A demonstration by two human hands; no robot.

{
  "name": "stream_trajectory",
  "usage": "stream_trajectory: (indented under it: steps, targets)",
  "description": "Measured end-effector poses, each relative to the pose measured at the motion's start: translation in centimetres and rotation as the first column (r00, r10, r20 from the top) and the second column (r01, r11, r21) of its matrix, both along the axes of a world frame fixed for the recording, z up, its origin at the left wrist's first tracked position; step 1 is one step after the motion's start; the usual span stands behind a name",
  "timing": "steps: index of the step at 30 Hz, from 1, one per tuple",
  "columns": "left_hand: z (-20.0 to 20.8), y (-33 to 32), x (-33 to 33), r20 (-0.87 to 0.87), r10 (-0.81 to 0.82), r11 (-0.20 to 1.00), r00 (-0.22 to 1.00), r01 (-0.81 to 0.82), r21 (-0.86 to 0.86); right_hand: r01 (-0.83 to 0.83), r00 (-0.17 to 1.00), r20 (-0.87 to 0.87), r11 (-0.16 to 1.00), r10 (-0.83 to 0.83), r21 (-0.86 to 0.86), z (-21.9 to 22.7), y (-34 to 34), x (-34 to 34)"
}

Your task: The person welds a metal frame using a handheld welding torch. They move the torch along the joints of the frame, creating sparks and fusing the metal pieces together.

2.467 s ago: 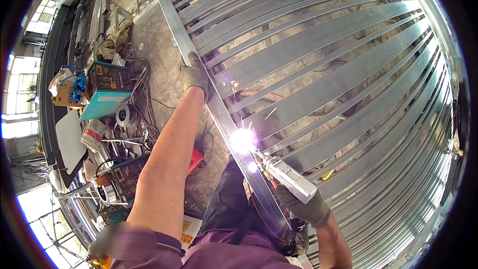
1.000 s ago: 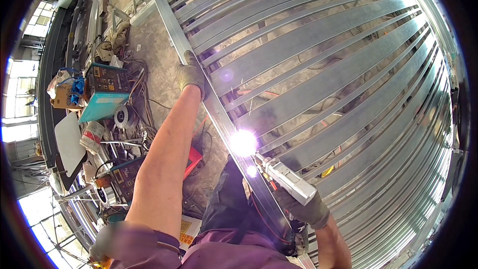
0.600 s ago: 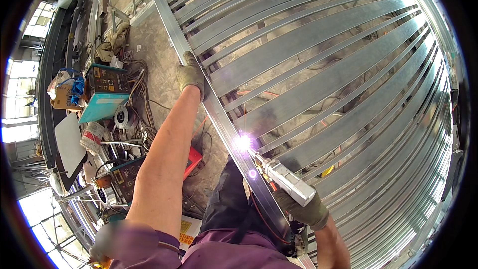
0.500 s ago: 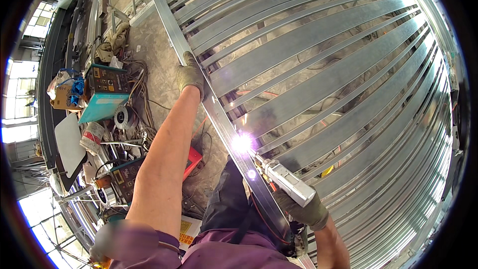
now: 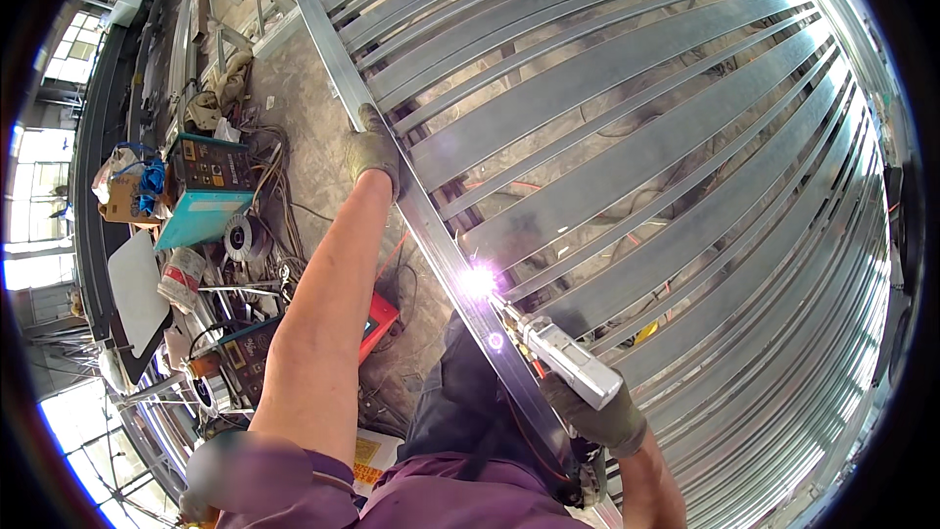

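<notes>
**Gloved hands at a bright arc on a steel slat frame**

The left hand (image 5: 374,149), in a worn olive-grey work glove, lies on the long silver-grey steel edge rail (image 5: 431,235) that runs diagonally from the upper left toward the lower middle of the view. Its fingers curl over the rail, closed on it, with the bare forearm stretching back toward the lower left.

The right hand (image 5: 599,419), in a similar grey-green glove, is wrapped shut around the pale grey, boxy metal welding torch (image 5: 568,362). The torch slants up and to the left, and its narrow tip sits right at the rail. A white-violet welding flash (image 5: 477,281) burns at that tip, where a flat slat meets the rail, well below the left hand along the same bar.

The rail forms the near edge of a wide frame of flat galvanised steel slats (image 5: 627,167), which fan out in parallel bands across the whole right side of the view. Gaps between them show a dusty floor with loose cables underneath.

To the left, on the concrete floor (image 5: 294,127), stands a teal box-shaped welding machine (image 5: 206,191) amid tangled wires. A red flat-topped case (image 5: 377,321) lies just beside the forearm, near the person's dark trousers (image 5: 460,411). A purple sleeve (image 5: 255,480) fills the lower edge.
</notes>
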State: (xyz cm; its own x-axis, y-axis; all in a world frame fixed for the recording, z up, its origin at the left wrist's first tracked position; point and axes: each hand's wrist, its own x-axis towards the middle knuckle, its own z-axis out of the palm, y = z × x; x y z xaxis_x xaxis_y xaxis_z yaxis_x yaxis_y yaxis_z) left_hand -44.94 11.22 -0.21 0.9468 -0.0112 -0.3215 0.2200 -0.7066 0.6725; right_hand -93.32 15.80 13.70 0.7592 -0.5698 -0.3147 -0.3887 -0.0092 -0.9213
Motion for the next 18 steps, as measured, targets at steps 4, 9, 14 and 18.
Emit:
stream_trajectory:
  steps: [4, 9, 14, 18]
  targets:
    - [1.4, -0.3, -0.8, -0.070, -0.005, 1.000, 0.998, 0.004, -0.020, -0.009, 1.000, -0.008, 0.996, 0.008, -0.087, 1.1, 0.2, -0.9]
    - [0.5, 0.2, 0.0, -0.051, -0.009, 1.000, 0.999, 0.009, -0.007, 0.011, 1.000, 0.008, 0.995, -0.010, -0.100, 0.6, 0.7, -1.0]
    - [0.3, 0.0, 0.0, -0.056, -0.020, 0.999, 0.998, 0.022, 0.030, 0.009, 1.000, 0.030, 0.994, -0.005, -0.105, 0.4, 0.8, 0.0]
    - [-0.8, 0.2, 0.2, -0.024, -0.017, 0.999, 1.000, 0.018, 0.032, -0.009, 1.000, -0.006, 0.996, 0.009, -0.088, 0.2, 1.2, -0.3]
